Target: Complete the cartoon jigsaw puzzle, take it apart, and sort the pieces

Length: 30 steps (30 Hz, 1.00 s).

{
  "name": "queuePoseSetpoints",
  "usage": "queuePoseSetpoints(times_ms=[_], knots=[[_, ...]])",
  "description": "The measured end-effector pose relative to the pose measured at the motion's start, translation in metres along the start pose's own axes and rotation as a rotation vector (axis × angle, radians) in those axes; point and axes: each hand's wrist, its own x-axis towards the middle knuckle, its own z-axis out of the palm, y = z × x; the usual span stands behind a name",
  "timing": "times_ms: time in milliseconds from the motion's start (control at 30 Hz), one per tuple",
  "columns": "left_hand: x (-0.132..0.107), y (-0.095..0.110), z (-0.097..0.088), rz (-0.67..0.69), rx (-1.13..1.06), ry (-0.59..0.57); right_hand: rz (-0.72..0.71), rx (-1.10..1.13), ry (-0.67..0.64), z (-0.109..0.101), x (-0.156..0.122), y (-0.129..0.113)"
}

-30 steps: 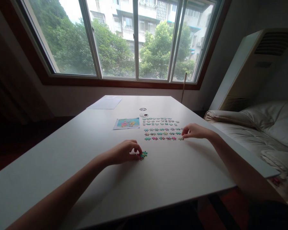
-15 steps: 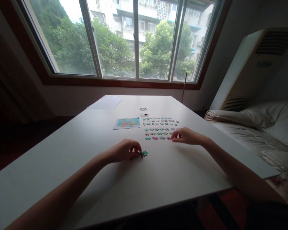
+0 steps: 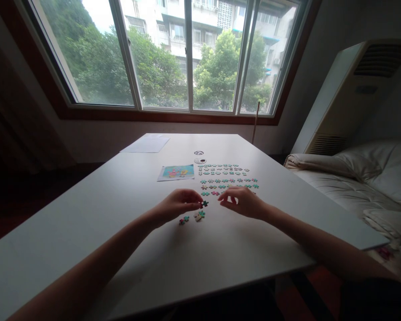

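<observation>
A dark green jigsaw puzzle piece (image 3: 205,203) is pinched in the fingertips of my left hand (image 3: 182,201), just above the white table. Facing it from the right is my right hand (image 3: 242,201), its fingers curved with a gap to the thumb and nothing visible in them. Behind that hand, rows of puzzle pieces (image 3: 219,180) lie on the table; the hand hides part of the nearest row. Closer to me, below my left hand, lie a few loose pieces (image 3: 199,216) and a red-and-green pair (image 3: 184,220).
A colourful picture sheet (image 3: 176,172) lies left of the rows. Two small round items (image 3: 200,160) sit behind them. Papers (image 3: 145,143) rest at the table's far left corner. A pale sofa (image 3: 347,178) stands beyond the right edge of the table (image 3: 87,214).
My left hand has lifted a piece from the loose ones and moved slightly up and right. My right hand has come left from the nearest row toward it.
</observation>
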Motion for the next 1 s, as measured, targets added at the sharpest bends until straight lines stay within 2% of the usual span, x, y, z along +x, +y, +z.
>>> queuePoseSetpoints(times_ms=[133,300,833,1000], knots=[[-0.001,0.004,0.007,-0.075,-0.097,0.000,-0.012,-0.029,0.101,0.010,0.000,-0.017],[-0.001,0.006,0.011,-0.107,-0.176,0.001,-0.033,-0.035,0.149,0.014,0.000,-0.019],[0.000,0.003,0.016,-0.126,-0.212,-0.002,-0.143,-0.023,0.162,0.016,-0.002,-0.023],[0.000,0.003,0.014,-0.092,-0.144,0.006,-0.178,-0.064,0.195,0.016,-0.002,-0.019]])
